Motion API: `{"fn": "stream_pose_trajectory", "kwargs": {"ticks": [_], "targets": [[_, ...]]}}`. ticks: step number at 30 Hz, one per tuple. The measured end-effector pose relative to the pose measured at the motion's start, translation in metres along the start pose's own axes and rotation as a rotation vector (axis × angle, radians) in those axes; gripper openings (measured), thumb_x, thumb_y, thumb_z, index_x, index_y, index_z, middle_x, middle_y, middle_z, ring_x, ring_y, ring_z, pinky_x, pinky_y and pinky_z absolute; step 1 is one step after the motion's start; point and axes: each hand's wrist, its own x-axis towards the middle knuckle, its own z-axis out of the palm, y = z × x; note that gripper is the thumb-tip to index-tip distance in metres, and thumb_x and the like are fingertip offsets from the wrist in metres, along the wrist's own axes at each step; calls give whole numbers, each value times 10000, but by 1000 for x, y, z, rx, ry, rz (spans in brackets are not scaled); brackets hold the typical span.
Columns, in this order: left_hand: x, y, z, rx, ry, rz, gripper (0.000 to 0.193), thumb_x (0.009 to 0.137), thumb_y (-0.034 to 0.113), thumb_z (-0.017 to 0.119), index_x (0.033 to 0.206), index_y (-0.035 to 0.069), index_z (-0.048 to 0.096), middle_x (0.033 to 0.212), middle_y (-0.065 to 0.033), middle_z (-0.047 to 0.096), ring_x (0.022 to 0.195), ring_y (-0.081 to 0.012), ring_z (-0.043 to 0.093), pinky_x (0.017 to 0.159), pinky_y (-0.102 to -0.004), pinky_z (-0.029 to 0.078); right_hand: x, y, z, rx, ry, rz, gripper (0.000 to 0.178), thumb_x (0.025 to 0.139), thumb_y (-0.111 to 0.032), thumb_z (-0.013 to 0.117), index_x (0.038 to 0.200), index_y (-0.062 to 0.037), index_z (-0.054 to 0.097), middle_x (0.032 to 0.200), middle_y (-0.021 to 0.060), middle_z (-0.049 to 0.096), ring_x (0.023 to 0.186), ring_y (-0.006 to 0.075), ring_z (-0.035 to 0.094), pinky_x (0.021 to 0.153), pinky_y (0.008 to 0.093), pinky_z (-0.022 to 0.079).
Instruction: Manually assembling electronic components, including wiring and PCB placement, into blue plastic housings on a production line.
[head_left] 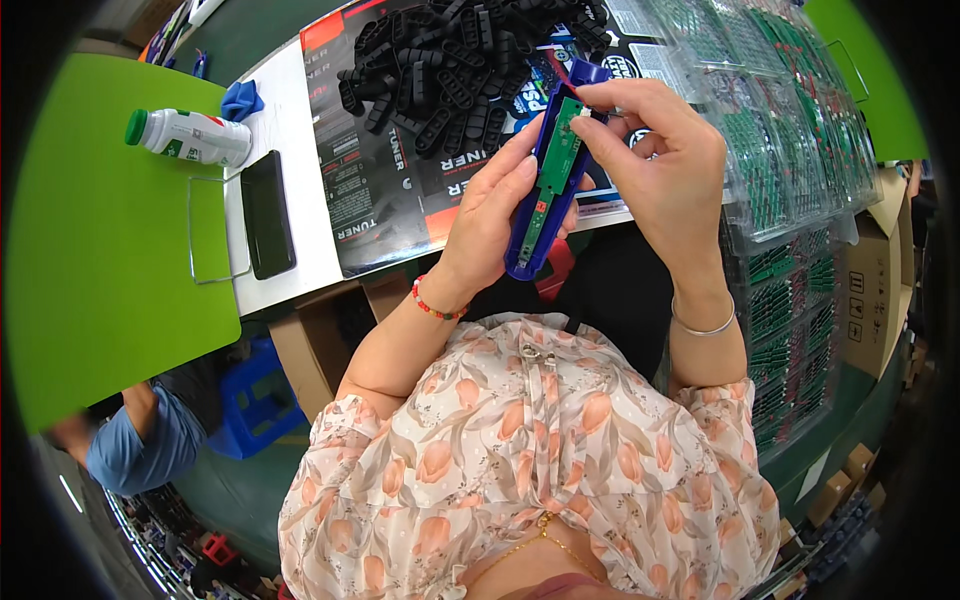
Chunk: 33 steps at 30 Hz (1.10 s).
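My left hand (488, 215) is wrapped round a long blue plastic housing (522, 271), tilted with its far end to the right. Inside the housing lies a narrow green circuit board (560, 165) with small parts on it. At the board's far end, the thumb and forefinger of my right hand (660, 160) pinch at a small white connector (585, 112); the fingertips partly hide it. A thin red wire (562, 72) shows beside the housing's far end. Just beyond my hands is a heap of black oval plastic pieces (440, 70).
Clear trays of green circuit boards (790, 140) are stacked at the right, beside a cardboard box (878, 285). To the left are a dark phone (267, 215), a white bottle with a green cap (195, 137), a blue cloth (241, 101) and a green panel (110, 250). Another person's blue sleeve (145, 450) shows lower left.
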Motion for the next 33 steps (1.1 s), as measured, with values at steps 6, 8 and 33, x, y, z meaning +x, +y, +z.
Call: {"fn": "stream_pose_trajectory", "kwargs": {"ticks": [6,8,33], "targets": [[-2,-5,-8,-70,-11,-7,500,1044,220,367,1507,55,275,1076,-208,635,756,-194,637,691,-299,542,0,6,-1,37,-68,-13,167,736,25,754,892,-29,735,845,45,694,631,89,595,549,215,463],[-2,-5,-8,-89,-2,-18,500,1041,222,377,1500,47,285,1068,-212,630,739,-196,629,666,-296,536,-1,9,-1,46,-77,-10,162,737,26,754,888,-30,738,848,44,695,633,84,586,541,210,456],[-3,2,6,185,111,-13,598,952,-8,517,1501,31,282,1046,-155,656,720,-122,611,634,-262,528,-15,18,14,46,111,95,268,744,46,737,1000,-24,699,1086,84,578,783,115,644,480,191,529]]}}
